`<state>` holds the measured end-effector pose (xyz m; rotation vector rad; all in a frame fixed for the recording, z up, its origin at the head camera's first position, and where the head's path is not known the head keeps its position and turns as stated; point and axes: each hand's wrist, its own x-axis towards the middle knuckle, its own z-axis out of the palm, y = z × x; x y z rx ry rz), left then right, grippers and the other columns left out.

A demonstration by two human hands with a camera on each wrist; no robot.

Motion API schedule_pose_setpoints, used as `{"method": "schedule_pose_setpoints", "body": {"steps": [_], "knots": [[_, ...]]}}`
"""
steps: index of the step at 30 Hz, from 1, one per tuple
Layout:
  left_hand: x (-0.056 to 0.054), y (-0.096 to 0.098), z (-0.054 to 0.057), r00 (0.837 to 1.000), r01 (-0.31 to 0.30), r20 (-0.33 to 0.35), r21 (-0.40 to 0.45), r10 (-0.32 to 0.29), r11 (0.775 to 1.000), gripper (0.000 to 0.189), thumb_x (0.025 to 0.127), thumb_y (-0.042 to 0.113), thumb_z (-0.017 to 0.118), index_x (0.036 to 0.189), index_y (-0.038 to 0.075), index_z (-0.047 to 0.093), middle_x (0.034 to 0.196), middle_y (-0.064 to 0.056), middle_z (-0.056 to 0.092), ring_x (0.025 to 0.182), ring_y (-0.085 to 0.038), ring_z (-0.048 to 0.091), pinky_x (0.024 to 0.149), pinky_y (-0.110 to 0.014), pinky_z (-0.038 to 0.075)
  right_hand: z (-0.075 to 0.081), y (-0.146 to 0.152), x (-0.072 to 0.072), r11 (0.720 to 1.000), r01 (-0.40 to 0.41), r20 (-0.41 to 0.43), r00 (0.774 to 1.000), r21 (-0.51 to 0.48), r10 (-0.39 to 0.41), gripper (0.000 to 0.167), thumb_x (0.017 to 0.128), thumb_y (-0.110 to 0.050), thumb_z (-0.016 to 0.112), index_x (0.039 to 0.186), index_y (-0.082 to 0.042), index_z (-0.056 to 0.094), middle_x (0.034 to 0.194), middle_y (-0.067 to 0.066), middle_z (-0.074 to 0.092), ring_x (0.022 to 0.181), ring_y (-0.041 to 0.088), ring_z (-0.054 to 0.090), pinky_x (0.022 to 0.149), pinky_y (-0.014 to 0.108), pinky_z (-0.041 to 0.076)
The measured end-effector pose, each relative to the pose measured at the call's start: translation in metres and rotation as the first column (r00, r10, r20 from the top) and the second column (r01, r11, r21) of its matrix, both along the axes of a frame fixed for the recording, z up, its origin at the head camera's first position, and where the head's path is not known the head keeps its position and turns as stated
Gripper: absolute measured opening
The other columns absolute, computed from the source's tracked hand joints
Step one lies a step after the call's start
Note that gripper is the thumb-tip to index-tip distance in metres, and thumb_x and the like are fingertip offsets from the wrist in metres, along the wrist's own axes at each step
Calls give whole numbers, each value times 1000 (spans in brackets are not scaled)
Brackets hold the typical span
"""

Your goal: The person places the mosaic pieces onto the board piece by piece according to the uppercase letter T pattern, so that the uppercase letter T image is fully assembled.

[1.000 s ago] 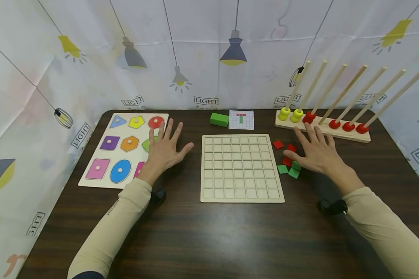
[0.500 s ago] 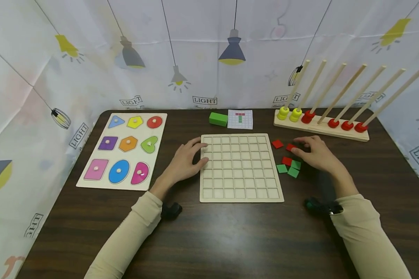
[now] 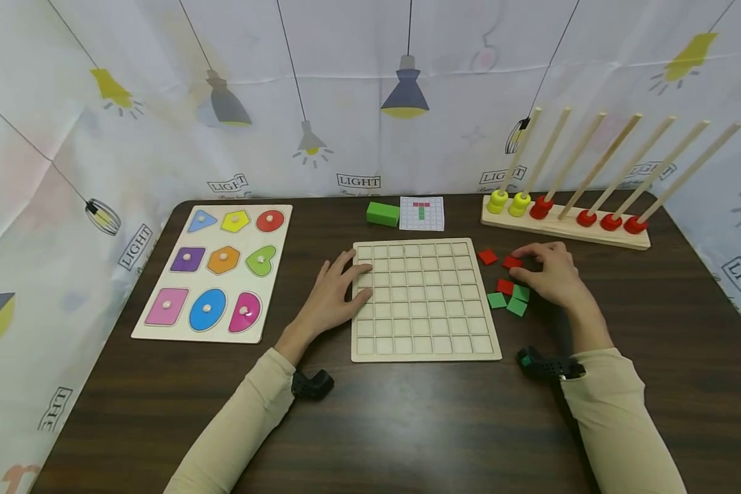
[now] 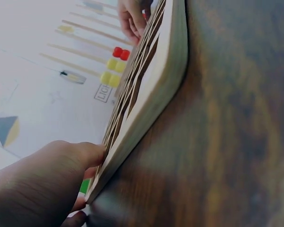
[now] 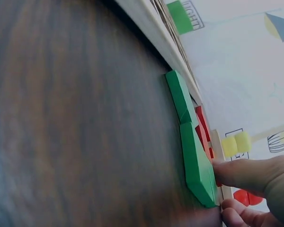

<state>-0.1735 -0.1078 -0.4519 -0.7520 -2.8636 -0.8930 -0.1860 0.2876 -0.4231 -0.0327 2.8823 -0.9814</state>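
Note:
A pale wooden grid board (image 3: 426, 357) lies flat in the middle of the table. My left hand (image 3: 333, 295) rests on its left edge, thumb and fingers spread apart and touching the rim; the left wrist view shows the thumb (image 4: 87, 153) against that edge. Right of the board, my right hand (image 3: 551, 274) pinches a small red square tile (image 3: 511, 262) between thumb and fingers, at table height. Two other red tiles (image 3: 487, 256) and several green tiles (image 3: 516, 306) lie loose beside it. Green tiles (image 5: 196, 161) partly cover the red ones in the right wrist view.
Behind the board are a green block (image 3: 383, 214) and a printed card (image 3: 421, 214) with a red and green T pattern. A knobbed shape puzzle (image 3: 160, 329) lies at left. At back right stands a wooden rack (image 3: 568, 226) with tall pegs and coloured rings.
My left hand has come off the shape puzzle onto the board's left edge. My right hand has lowered from its spread pose above the tiles and closed its fingertips on a red one.

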Motion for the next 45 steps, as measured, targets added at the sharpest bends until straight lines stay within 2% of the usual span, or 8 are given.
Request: {"method": "schedule_pose_setpoints", "body": {"steps": [4,7,16,25,28,31,36,45], "knots": [[0,-1,0,1000,-3,-3,3,3,1000,45,95,36,54,136,18,52,154,-15,27,144,-35,25,115,-59,12,2,1,-1,1000,2,-19,1000,-24,-3,39,92,-23,61,121,2,52,122,29,43,109,43,43,89,55,34],[0,-1,0,1000,-10,-10,-5,10,1000,45,95,36,53,137,19,52,155,-14,27,144,-34,25,115,-58,12,3,1,-1,999,21,-39,999,-39,-23,36,93,-21,60,119,3,52,110,24,53,100,37,51,81,43,42],[3,-3,-2,1000,-25,-13,-17,25,1000,46,96,37,51,139,21,50,156,-12,25,145,-31,22,116,-56,12,5,-7,-1,990,88,-94,991,-110,-98,30,95,-25,56,116,-3,58,107,19,61,93,24,55,69,25,42],[2,-3,-4,1000,-21,-10,-43,20,999,47,97,39,49,140,22,48,157,-11,24,145,-29,22,117,-55,11,9,-26,0,978,49,-68,996,-205,-64,30,95,-28,57,117,-8,60,110,12,62,85,3,55,69,20,44],[1,-3,-5,1000,-17,-17,-45,17,999,47,97,39,49,141,22,47,157,-11,24,145,-30,22,117,-55,11,9,-33,-1,972,25,-67,997,-234,-42,30,95,-28,56,118,-8,59,109,11,62,85,4,56,68,20,46],[1,-2,-4,1000,-9,-17,-42,9,999,47,97,38,48,141,22,47,156,-11,25,145,-30,22,116,-55,12,9,-40,-3,968,13,-60,998,-251,-29,29,96,-27,55,118,-8,59,109,11,61,89,11,57,68,21,46],[1,-2,-4,1000,-4,-17,-47,4,999,47,97,38,47,141,21,47,156,-12,25,145,-31,23,116,-56,13,9,-51,-7,968,-2,-18,1000,-251,-3,28,97,-24,54,119,-9,58,114,13,61,96,22,57,75,25,46],[0,-2,-4,1000,-3,-23,-48,2,999,47,97,38,49,141,23,47,156,-12,26,145,-30,23,116,-56,13,13,-71,-16,961,-66,-31,998,-270,60,28,97,-24,54,119,-8,58,112,14,62,95,24,56,77,28,46]]}}
